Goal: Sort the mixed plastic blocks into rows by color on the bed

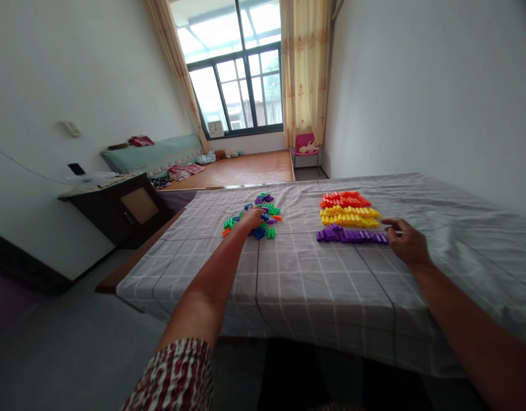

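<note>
My left hand [251, 218] reaches down onto a loose pile of small plastic pieces that look like clothes pegs, with green pegs [271, 209], blue pegs [258, 233] and orange pegs [277, 218] mixed together. Its fingertips are lost among them, so its grip cannot be made out. Over on the right, my right hand [406, 242] is at the right end of a row of purple pegs [357, 236], thumb and forefinger slightly apart. Behind that row lie yellow pegs [351, 217], and farther back red-orange pegs [344, 199], in bands side by side.
A grey checked cloth [306, 274] covers the table and hangs over its front edge. Beyond stands a bed [254, 165] with clothes on it. A dark cabinet [130, 208] is at the left, and a pink chair [304, 142] stands by the curtain.
</note>
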{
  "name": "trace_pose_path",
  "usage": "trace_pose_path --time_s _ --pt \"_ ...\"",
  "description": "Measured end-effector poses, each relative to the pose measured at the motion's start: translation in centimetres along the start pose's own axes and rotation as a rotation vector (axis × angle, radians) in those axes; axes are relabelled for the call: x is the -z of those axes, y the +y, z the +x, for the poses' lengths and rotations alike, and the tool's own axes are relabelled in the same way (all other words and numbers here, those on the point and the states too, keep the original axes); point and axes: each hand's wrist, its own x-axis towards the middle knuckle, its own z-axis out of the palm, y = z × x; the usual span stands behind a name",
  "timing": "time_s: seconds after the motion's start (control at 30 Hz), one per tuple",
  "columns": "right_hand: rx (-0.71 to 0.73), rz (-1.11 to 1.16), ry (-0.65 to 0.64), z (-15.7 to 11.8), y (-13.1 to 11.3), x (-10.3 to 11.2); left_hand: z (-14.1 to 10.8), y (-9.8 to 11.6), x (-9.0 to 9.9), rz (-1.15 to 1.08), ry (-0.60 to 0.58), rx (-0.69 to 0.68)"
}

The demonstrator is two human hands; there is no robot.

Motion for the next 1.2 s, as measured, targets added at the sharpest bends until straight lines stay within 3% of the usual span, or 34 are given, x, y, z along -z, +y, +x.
trace_pose_path --time_s 0.17,0.33,0.57,0.87,0.97,1.1,1.2 --pt "-0.023 -0.004 0.003 0.0 -0.1 0.1 0.9 1.1 0.3 0.019 -0.031 -0.046" --pt "0.004 -0.007 0.01 0.0 -0.2 0.1 0.7 2.8 -0.8 0.095 -0.085 -0.119" --pt "0.023 0.006 0.023 -0.1 -0.3 0.2 1.9 3.1 -1.9 0.137 -0.025 -0.14" --pt "0.009 0.029 0.013 0.1 -0.4 0.3 3.2 4.1 -2.1 0.291 -0.222 -0.229" --pt "0.014 0.031 0.012 0.2 -0.4 0.3 2.7 4.6 -2.0 0.264 -0.182 -0.21" --pt "0.021 0.037 0.02 0.2 -0.3 0.2 1.7 6.3 -2.5 0.192 -0.044 -0.181" --pt "0.034 0.06 0.019 0.1 0.0 0.2 1.2 7.6 -3.2 0.109 -0.027 -0.193"
